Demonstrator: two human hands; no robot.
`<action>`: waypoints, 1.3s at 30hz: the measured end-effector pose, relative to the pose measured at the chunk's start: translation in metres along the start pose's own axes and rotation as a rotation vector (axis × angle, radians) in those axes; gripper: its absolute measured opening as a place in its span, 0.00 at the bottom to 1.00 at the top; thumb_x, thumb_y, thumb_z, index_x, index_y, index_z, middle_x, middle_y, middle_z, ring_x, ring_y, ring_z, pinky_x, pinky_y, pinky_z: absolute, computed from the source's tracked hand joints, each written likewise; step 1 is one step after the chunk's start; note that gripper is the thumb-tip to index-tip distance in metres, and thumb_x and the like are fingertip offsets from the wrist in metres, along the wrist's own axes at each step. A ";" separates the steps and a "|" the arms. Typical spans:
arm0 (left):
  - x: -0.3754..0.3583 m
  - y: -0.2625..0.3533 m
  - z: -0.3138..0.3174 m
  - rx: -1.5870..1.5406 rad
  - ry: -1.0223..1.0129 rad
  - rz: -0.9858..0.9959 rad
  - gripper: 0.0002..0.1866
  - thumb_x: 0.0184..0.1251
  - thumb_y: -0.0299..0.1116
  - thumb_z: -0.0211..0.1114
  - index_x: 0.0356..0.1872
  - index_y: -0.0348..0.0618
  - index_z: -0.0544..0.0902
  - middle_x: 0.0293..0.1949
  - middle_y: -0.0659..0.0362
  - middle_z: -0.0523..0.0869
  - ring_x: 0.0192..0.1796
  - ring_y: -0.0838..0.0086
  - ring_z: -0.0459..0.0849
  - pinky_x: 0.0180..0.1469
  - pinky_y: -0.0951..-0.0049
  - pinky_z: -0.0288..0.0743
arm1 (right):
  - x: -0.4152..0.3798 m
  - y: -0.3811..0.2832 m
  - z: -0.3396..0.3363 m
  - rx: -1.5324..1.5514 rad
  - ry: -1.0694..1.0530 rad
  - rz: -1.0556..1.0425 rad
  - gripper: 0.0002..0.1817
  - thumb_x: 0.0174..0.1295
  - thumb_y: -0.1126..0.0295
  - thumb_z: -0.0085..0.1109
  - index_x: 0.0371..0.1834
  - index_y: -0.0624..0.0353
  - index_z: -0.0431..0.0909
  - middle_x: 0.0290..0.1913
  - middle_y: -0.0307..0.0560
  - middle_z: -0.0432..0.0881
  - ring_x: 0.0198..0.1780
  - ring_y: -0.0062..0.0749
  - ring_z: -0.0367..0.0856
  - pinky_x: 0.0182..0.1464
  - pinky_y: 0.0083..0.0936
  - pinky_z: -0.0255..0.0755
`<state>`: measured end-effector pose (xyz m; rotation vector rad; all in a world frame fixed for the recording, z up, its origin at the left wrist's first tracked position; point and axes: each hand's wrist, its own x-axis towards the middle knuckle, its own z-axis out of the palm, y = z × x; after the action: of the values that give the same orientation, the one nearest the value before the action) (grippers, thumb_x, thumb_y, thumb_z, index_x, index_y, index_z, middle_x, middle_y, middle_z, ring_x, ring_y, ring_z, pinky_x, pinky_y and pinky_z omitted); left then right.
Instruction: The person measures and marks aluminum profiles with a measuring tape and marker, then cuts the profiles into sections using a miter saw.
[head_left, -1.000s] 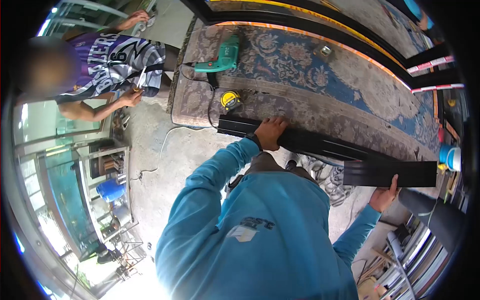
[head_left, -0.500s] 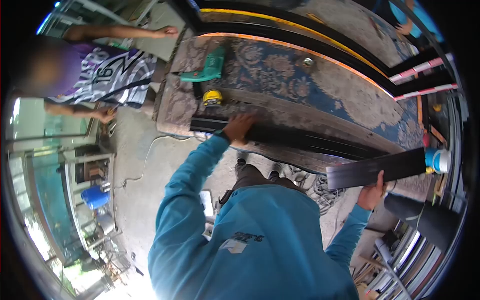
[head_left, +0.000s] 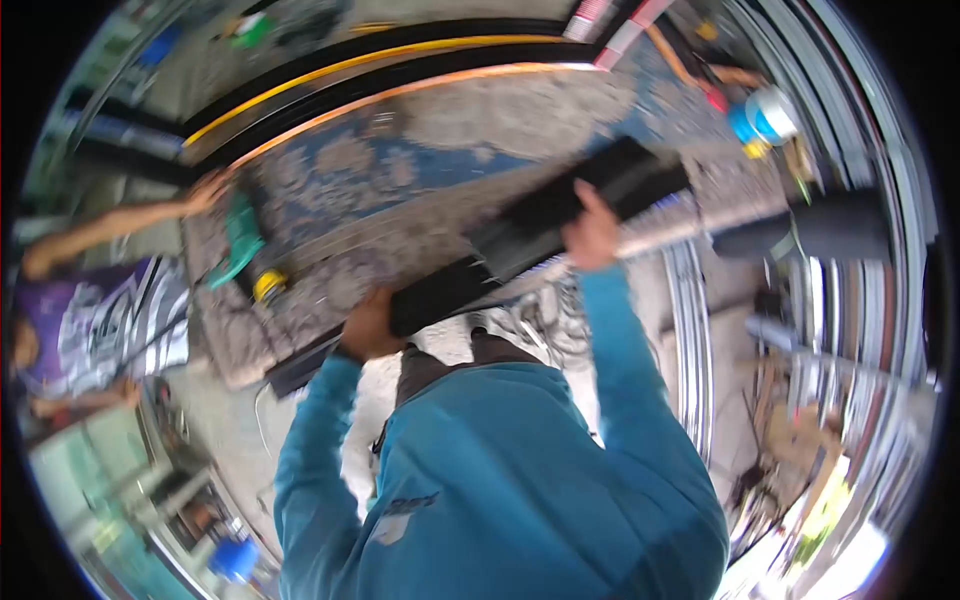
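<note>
My left hand [head_left: 372,325] is wrapped round a long black profile bar [head_left: 440,295], which lies slanted along the near edge of the carpet-covered table [head_left: 320,285]. My right hand [head_left: 592,230] grips a shorter, flat black piece [head_left: 530,228] at its near edge, thumb side up. That piece overlaps the right part of the long bar; blur hides whether the two touch. Left of the bar, a green power drill [head_left: 240,240] and a yellow tape measure [head_left: 268,287] rest on the carpet.
Black frame bars with a yellow strip [head_left: 370,62] span the table's far side. A person [head_left: 110,310] stands at the left, one hand near the drill. A blue-and-white tub [head_left: 763,118] and a dark roll [head_left: 810,238] are at right, beside stacked metal profiles [head_left: 690,340].
My right hand has brought the short black piece leftward over the long bar. The view has turned right, and the other person's hand now reaches close to the drill.
</note>
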<state>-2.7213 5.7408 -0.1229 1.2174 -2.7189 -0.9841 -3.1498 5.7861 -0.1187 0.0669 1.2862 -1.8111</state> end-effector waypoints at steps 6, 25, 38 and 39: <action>-0.059 0.025 0.029 0.009 0.062 -0.011 0.43 0.39 0.34 0.80 0.60 0.40 0.69 0.49 0.41 0.79 0.49 0.37 0.83 0.48 0.44 0.80 | 0.051 0.078 0.070 0.033 0.260 -0.071 0.26 0.60 0.67 0.75 0.56 0.64 0.73 0.54 0.57 0.83 0.54 0.45 0.80 0.61 0.41 0.73; -0.148 -0.066 0.035 -0.210 -0.273 0.090 0.50 0.42 0.38 0.82 0.69 0.32 0.67 0.63 0.38 0.76 0.65 0.44 0.78 0.68 0.52 0.71 | -0.035 0.204 0.121 -0.671 0.535 0.107 0.47 0.62 0.47 0.71 0.78 0.57 0.61 0.62 0.60 0.79 0.67 0.60 0.78 0.70 0.53 0.72; -0.163 -0.109 0.029 -0.063 -0.337 0.482 0.56 0.44 0.38 0.81 0.76 0.28 0.61 0.70 0.36 0.73 0.73 0.43 0.72 0.75 0.52 0.66 | -0.418 0.171 0.054 -0.687 1.061 -1.400 0.50 0.53 0.71 0.76 0.79 0.60 0.57 0.80 0.68 0.57 0.82 0.68 0.53 0.81 0.56 0.49; -0.174 -0.095 0.028 -0.103 -0.355 0.480 0.56 0.44 0.37 0.81 0.76 0.27 0.61 0.70 0.36 0.72 0.72 0.42 0.72 0.75 0.52 0.66 | -0.439 0.177 0.033 -0.603 1.235 -1.321 0.51 0.54 0.68 0.78 0.79 0.61 0.57 0.79 0.68 0.57 0.82 0.65 0.54 0.81 0.54 0.50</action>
<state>-2.5434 5.8256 -0.1555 0.3600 -2.9429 -1.3379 -2.7502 6.0204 -0.0137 -0.0258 3.2702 -2.3281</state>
